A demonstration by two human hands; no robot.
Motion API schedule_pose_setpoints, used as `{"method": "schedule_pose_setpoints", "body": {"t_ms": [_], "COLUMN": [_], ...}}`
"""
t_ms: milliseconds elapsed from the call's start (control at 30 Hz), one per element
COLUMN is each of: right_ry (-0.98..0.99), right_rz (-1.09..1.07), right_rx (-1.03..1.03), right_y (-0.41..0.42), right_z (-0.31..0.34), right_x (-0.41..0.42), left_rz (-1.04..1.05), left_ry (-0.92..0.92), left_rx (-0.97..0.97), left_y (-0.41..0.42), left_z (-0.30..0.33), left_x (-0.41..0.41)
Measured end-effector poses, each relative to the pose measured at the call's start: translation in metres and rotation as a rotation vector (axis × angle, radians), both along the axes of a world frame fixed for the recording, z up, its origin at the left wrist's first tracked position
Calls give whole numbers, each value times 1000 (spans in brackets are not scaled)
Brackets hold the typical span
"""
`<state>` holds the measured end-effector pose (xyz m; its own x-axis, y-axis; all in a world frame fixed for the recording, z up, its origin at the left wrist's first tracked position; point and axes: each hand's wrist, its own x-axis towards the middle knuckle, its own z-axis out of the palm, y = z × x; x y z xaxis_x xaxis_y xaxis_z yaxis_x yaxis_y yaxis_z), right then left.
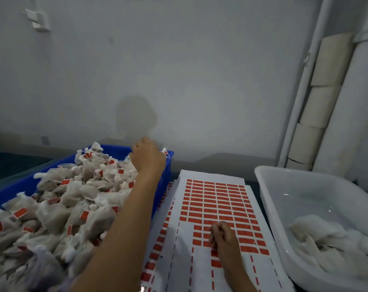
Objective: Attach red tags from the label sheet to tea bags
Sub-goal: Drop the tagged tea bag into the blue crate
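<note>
Label sheet (214, 199) lies flat, white, its rows of red tags (218, 204) intact at the far end, near rows peeled bare. Tagged tea bags (73, 199) are heaped in the blue crate (168, 165) just left; untagged white bags (330, 239) in the translucent tub (269, 199) right.

No text, brand, number or sign can be read anywhere. The red tags (217, 204) on the label sheet (212, 175) and those on the tea bags (65, 199) show only plain red patches, too small and blurred to reveal any print.
</note>
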<state>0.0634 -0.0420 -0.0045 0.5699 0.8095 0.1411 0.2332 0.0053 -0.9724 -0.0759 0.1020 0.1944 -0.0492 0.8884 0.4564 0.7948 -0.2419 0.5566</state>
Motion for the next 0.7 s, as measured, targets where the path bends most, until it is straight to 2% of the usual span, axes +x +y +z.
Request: {"method": "schedule_pose_setpoints", "body": {"t_ms": [100, 233, 300, 400, 700], "right_ry": [14, 11, 27, 43, 1], "right_rz": [-16, -49, -39, -30, -69], "right_rx": [14, 27, 53, 74, -10], "right_y": [-2, -3, -3, -4, -4], "right_z": [-1, -2, -1, 0, 15], "right_x": [0, 2, 2, 2, 5], "left_rz": [-221, -406, -405, -385, -397], "left_ry": [-136, -13, 46, 7, 42], "left_rx": [95, -47, -148, -273, -221], "left_y": [-42, -68, -70, -75, -74], "left_z": [-20, -102, -146, -187, -205], "left_x": [32, 56, 59, 59, 63]}}
